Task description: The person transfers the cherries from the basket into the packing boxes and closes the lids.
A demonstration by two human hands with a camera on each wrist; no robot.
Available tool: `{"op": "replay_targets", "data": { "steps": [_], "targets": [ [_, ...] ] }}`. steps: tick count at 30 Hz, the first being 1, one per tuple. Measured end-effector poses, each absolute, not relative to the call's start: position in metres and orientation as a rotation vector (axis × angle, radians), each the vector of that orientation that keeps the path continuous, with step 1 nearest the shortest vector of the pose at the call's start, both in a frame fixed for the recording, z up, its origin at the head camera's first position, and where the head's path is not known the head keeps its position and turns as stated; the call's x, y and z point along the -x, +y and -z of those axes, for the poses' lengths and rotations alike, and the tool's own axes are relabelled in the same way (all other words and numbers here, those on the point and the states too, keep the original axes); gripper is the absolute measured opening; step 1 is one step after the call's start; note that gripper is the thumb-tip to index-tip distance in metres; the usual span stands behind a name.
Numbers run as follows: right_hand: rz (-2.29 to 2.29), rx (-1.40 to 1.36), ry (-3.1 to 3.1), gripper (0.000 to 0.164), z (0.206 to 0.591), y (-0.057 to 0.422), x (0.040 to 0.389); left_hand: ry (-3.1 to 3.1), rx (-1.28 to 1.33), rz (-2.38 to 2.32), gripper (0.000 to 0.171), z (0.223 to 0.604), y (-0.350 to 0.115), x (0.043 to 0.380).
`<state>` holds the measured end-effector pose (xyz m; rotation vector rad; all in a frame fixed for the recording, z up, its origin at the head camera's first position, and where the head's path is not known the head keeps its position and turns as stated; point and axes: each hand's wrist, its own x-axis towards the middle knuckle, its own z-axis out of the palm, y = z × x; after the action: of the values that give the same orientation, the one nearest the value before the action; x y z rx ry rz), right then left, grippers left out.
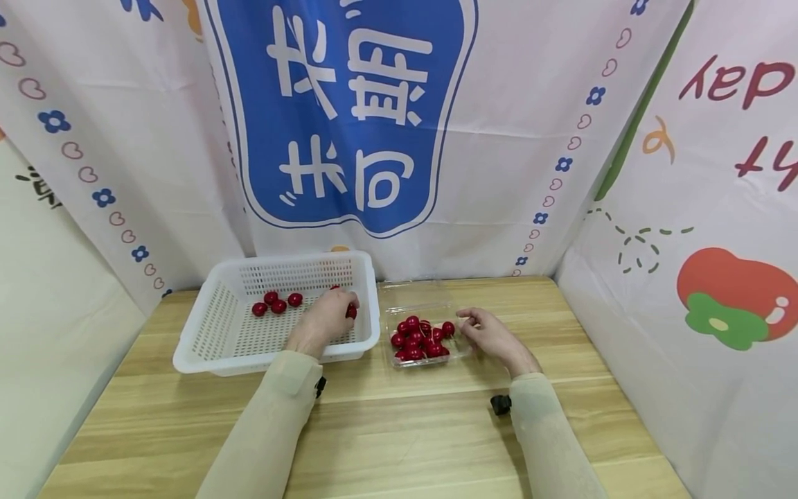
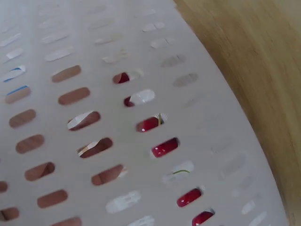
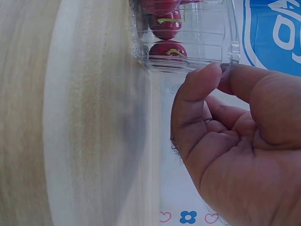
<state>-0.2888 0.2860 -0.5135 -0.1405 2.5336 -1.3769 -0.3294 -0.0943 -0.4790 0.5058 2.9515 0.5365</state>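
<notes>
Inside the white plastic basket, my left hand reaches down by the right-hand wall with its fingers bent. A red cherry shows right at its fingertips; whether they pinch it is hidden. Through the slots of the basket wall, parts of that hand and several red cherry surfaces appear in the left wrist view. My right hand pinches the rim of a clear plastic box between thumb and index finger, plain in the right wrist view. Red cherries with stems are heaped in the box.
More cherries lie in the left part of the basket, and another sits beyond my left hand. The box's clear lid stands folded back toward the printed curtain. Basket and box share a wooden table.
</notes>
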Motion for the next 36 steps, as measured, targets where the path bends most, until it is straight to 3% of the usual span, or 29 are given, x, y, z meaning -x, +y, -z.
{"op": "replay_targets", "data": {
  "steps": [10, 36],
  "targets": [
    [1.374, 0.165, 2.542, 0.048, 0.511, 0.284, 0.286, 2.995, -0.468, -0.693, 0.039, 0.466, -0.097, 0.324],
    [1.401, 0.01, 2.614, 0.047, 0.508, 0.276, 0.287, 3.178, -0.787, -0.747, 0.036, 0.431, -0.077, 0.282]
  ]
}}
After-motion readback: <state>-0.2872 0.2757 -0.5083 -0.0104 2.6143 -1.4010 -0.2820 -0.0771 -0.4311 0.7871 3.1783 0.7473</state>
